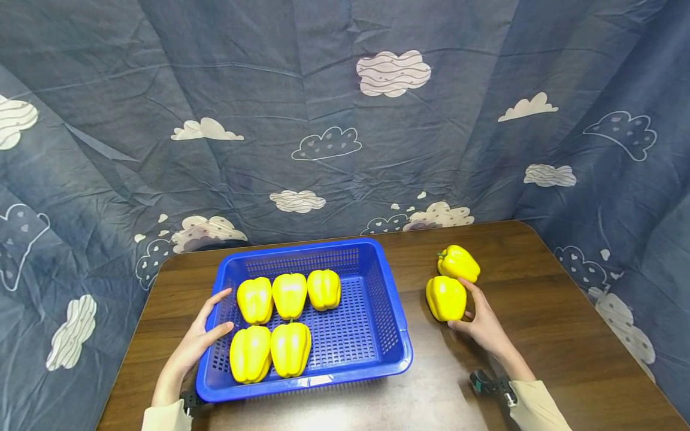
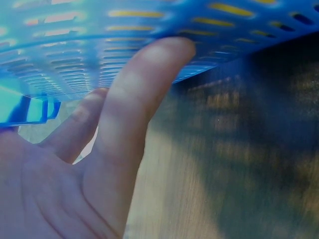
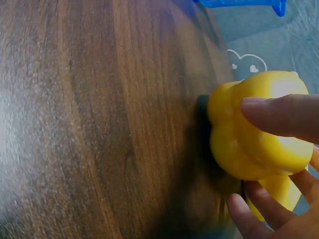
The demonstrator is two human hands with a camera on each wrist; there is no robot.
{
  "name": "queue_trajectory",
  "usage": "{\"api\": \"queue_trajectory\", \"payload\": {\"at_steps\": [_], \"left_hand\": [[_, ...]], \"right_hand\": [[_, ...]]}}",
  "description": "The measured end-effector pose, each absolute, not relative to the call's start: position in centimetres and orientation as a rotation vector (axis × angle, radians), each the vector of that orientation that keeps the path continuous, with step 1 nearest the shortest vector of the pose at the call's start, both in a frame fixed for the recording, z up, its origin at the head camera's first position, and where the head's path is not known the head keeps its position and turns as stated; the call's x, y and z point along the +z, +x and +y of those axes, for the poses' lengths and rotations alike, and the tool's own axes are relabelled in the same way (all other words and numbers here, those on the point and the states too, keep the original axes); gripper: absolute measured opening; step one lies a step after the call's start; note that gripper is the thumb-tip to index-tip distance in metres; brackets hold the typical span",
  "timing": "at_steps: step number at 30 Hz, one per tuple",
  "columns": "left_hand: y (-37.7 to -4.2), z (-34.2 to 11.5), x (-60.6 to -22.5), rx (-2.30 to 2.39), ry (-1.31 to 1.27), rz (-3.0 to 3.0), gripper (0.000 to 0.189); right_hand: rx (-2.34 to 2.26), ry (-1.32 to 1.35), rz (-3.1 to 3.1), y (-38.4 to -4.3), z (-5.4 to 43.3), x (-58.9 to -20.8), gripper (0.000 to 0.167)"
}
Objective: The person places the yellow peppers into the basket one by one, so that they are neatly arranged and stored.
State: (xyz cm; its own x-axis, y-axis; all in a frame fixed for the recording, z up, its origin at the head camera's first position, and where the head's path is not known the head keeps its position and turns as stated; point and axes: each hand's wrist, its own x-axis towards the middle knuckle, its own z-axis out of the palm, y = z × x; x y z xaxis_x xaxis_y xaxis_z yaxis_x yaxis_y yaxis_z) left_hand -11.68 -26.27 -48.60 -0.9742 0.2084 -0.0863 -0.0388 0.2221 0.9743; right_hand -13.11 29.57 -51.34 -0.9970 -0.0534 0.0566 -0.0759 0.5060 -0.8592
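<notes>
A blue plastic basket (image 1: 345, 378) with slotted walls sits on the table. Several yellow bell peppers (image 1: 291, 350) stand in two rows in its left part. My left hand (image 1: 191, 347) grips the basket's left rim; in the left wrist view a digit (image 2: 127, 99) lies against its slotted wall. To the right of the basket, my right hand (image 1: 482, 326) holds a yellow bell pepper (image 1: 444, 298) between thumb and fingers. The right wrist view shows the thumb (image 3: 279, 115) across its side. Just behind lies another yellow bell pepper (image 1: 459, 263), its green stem pointing left.
The brown wooden table (image 1: 566, 335) extends right of my right hand. A dark blue curtain (image 1: 259, 167) with white clouds hangs behind and around the table. Dark straps with small devices (image 1: 490, 383) sit at my wrists.
</notes>
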Motion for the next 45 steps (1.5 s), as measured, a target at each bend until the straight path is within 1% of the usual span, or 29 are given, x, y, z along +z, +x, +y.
{"api": "queue_trajectory", "payload": {"at_steps": [10,19,36,45], "left_hand": [[-11.7,-26.2,-48.7,1.842,0.184,2.303,0.062],[-11.7,-26.2,-48.6,1.850,0.164,2.281,0.063],[-11.8,-26.3,-48.6,1.849,0.152,2.274,0.064],[-11.7,-26.3,-48.6,1.857,0.156,2.271,0.063]], "right_hand": [[1.507,0.123,-2.640,-13.1,29.4,-51.4,0.094],[1.547,0.097,-2.628,-12.7,28.8,-48.9,0.094],[1.654,0.391,-2.359,-12.2,25.1,-43.3,0.091],[1.684,0.484,-2.383,-11.3,22.4,-41.6,0.090]]}}
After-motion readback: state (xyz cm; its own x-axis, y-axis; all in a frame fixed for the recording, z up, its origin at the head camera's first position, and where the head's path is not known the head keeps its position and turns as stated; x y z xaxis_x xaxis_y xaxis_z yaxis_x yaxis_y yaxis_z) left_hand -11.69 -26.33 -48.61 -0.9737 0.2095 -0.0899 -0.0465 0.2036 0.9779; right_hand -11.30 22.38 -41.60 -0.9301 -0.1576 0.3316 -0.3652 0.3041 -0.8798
